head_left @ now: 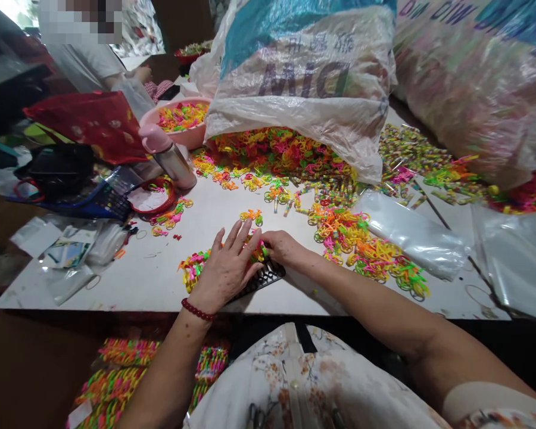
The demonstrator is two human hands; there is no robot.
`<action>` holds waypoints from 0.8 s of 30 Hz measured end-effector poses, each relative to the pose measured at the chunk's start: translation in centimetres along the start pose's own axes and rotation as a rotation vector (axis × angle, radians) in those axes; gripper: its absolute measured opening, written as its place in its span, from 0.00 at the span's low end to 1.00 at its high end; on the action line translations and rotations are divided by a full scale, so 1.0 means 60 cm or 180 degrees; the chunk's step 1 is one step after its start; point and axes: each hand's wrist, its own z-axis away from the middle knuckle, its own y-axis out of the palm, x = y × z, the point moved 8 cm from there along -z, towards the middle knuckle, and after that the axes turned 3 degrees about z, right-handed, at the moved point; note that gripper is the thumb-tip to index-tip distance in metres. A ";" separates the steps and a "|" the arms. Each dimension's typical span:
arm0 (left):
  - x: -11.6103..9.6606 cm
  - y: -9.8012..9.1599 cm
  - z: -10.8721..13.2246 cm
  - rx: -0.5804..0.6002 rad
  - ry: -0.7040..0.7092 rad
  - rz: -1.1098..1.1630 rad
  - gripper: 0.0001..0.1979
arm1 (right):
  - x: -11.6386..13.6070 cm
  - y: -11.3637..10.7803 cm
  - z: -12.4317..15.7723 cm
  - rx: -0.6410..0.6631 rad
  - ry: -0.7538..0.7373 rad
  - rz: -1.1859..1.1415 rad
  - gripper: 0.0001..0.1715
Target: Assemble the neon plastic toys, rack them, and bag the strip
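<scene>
My left hand (230, 265) lies palm down with fingers stretched over a black rack with holes (272, 274). Small bright plastic pieces (194, 269), in pink, yellow, green and orange, fill the rack's left part; some look like tiny bicycles. At the rack's right end, my right hand (282, 247) has its fingers curled together at the edge. What those fingers hold, if anything, is hidden. Just beyond my fingertips lie a few loose plastic pieces (251, 217).
A large woven sack (304, 77) spills plastic pieces at the back. More pieces (366, 241) and clear plastic bags (415, 235) lie right. Leftward stand a pink-capped bottle (172, 158), a pink basin (196, 137) and a red-rimmed bowl (152, 205). Another person (80, 59) is at back left.
</scene>
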 end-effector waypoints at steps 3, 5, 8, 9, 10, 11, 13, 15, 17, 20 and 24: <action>-0.002 0.003 -0.005 0.0047 0.0046 -0.0086 0.31 | -0.001 0.009 0.001 0.0046 -0.0078 0.0252 0.09; -0.002 0.005 -0.008 0.0062 0.0105 -0.0122 0.30 | -0.006 0.018 0.004 0.0039 -0.0092 0.0381 0.11; -0.005 0.008 -0.011 0.0099 0.0289 -0.0111 0.28 | -0.011 0.030 0.006 -0.0066 -0.0051 0.0533 0.17; -0.006 0.010 -0.012 0.0109 0.0342 -0.0098 0.27 | -0.009 0.031 0.004 -0.0104 -0.0044 0.0563 0.17; -0.006 0.011 -0.012 0.0106 0.0377 -0.0081 0.26 | -0.006 0.032 0.001 -0.0107 -0.0050 0.0594 0.18; -0.005 0.011 -0.012 0.0083 0.0388 -0.0059 0.25 | -0.002 0.033 -0.004 -0.0056 -0.0054 0.0628 0.17; -0.002 0.012 -0.012 -0.0004 0.0336 0.0003 0.24 | 0.000 0.025 -0.009 0.0172 -0.0010 0.0657 0.13; 0.001 0.013 -0.013 -0.0105 0.0242 0.0087 0.24 | -0.006 -0.008 0.003 0.0270 0.0087 0.0441 0.15; 0.001 0.015 -0.012 -0.0179 0.0143 0.0175 0.24 | -0.021 -0.082 0.046 -0.0275 0.0292 0.0122 0.19; 0.001 0.013 -0.011 -0.0261 -0.0047 0.0265 0.26 | -0.044 -0.188 0.175 -0.1064 0.0664 0.0263 0.09; -0.002 0.011 -0.013 -0.0206 -0.0335 0.0220 0.28 | -0.077 -0.209 0.359 -0.1101 0.1285 0.0588 0.09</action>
